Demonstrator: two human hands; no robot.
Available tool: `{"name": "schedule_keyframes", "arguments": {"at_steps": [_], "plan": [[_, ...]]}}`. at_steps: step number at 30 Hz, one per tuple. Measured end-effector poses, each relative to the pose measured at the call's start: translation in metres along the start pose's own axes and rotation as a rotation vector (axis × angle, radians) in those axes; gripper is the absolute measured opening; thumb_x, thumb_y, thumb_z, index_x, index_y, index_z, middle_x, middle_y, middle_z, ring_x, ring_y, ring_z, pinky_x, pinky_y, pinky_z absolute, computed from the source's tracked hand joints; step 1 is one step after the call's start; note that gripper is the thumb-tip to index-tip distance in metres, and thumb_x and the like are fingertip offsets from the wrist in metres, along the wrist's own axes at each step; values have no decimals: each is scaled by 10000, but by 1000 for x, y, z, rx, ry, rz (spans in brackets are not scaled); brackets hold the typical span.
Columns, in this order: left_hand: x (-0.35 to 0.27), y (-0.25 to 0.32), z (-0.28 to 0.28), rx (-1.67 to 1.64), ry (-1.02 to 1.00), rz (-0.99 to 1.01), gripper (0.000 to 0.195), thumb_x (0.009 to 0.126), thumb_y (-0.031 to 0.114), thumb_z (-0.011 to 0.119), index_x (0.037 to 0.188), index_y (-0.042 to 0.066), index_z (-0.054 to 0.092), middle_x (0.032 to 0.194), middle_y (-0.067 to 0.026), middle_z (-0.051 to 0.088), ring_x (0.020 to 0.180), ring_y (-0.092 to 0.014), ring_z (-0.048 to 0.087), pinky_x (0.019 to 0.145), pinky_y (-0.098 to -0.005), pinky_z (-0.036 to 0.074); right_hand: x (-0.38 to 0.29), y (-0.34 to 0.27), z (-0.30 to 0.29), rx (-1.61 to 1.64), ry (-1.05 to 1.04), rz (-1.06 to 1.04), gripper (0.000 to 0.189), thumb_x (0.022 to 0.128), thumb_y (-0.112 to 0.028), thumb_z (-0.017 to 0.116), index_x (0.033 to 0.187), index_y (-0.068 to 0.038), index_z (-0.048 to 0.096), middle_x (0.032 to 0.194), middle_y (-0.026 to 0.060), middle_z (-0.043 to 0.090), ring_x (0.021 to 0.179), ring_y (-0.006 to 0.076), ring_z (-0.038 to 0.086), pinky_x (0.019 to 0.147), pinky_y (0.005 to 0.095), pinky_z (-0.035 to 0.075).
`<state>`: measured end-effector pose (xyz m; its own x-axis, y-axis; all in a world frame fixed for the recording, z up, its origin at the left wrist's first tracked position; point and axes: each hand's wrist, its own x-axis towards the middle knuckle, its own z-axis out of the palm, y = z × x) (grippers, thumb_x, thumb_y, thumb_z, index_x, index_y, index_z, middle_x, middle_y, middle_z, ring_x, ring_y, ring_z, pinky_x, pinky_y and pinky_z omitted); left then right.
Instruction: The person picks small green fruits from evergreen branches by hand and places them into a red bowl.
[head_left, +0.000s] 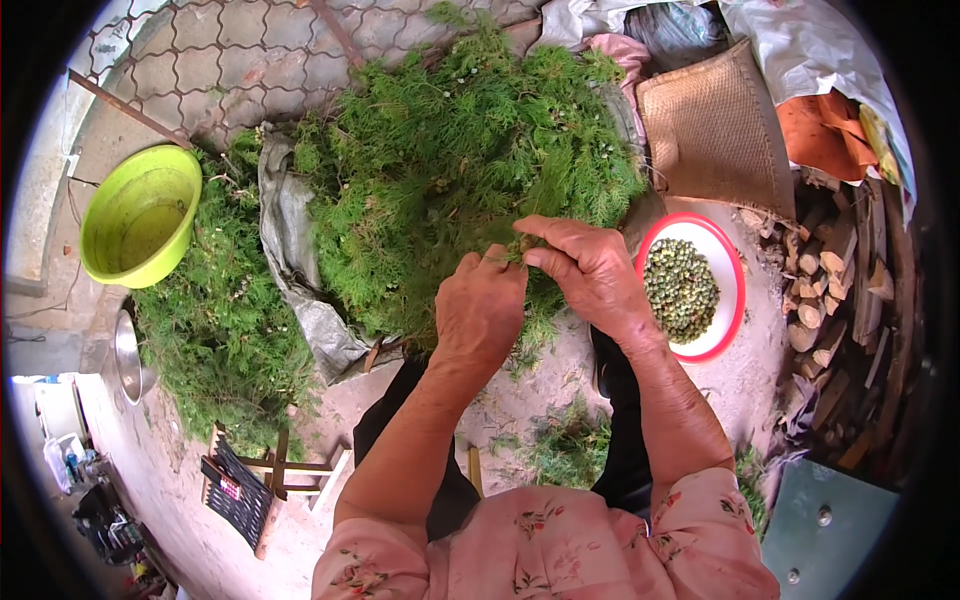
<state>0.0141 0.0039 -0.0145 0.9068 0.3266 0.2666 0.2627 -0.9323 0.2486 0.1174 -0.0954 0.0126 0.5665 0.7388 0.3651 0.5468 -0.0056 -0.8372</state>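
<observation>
My left hand (482, 304) is closed around a green conifer sprig (517, 247), whose feathery leaves blur over the heap below. At the same sprig, the thumb and forefinger of my right hand (589, 270) pinch close to my left fingers; small cones seem to sit between them. Beneath both hands spreads a large pile of cut conifer branches (480, 135), resembling arborvitae, on a grey woven plastic sack (289, 217). To the right of my right forearm stands a white basin with a red rim (731, 300), partly filled with small green cones (679, 289).
A second branch heap (225, 322) lies left, beside a lime-green plastic basin (142, 217) and a metal bowl (129, 356). A small folding stool (244, 487) stands at lower left. Stacked firewood (832, 277) and a woven mat (712, 135) line the right side.
</observation>
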Motion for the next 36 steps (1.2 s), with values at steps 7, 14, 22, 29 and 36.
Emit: {"name": "schedule_keyframes", "arguments": {"at_steps": [7, 14, 22, 29, 36], "plan": [[2, -2, -5, -455, 29, -52, 130, 682, 103, 649, 752, 46, 555, 837, -74, 547, 725, -217, 539, 577, -313, 443, -6, 19, 3, 63, 84, 72, 145, 747, 27, 596, 889, 6, 610, 826, 114, 625, 711, 190, 594, 640, 269, 470], [7, -11, 3, -1111, -89, -413, 203, 783, 118, 611, 918, 4, 511, 799, -12, 522, 656, -79, 434, 612, -220, 375, -7, 13, 2, 166, 102, 292, 158, 748, 75, 569, 885, 6, 605, 796, 38, 612, 665, 85, 535, 584, 217, 441], [7, -8, -4, -1312, -134, -475, 172, 817, 135, 584, 732, -14, 595, 621, 49, 473, 603, -58, 390, 552, -216, 321, -7, 10, 3, 522, 180, 536, 143, 781, 36, 561, 880, -34, 638, 696, -28, 566, 473, 17, 396, 424, 171, 321], [3, 3, -5, -1366, -3, -583, 125, 787, 96, 614, 823, -21, 641, 649, 43, 516, 603, -54, 415, 550, -207, 331, -5, 20, -1, 560, 563, 691, 111, 790, -20, 585, 868, -68, 648, 627, -24, 566, 431, 15, 355, 380, 167, 262], [4, 1, -6, -1312, 85, -596, 151, 803, 97, 601, 856, -41, 631, 662, 62, 524, 605, -27, 407, 525, -194, 344, 14, 1, -17, 1154, 543, 650, 93, 799, -61, 593, 886, -29, 583, 713, 41, 591, 410, 45, 396, 350, 189, 277]]}}
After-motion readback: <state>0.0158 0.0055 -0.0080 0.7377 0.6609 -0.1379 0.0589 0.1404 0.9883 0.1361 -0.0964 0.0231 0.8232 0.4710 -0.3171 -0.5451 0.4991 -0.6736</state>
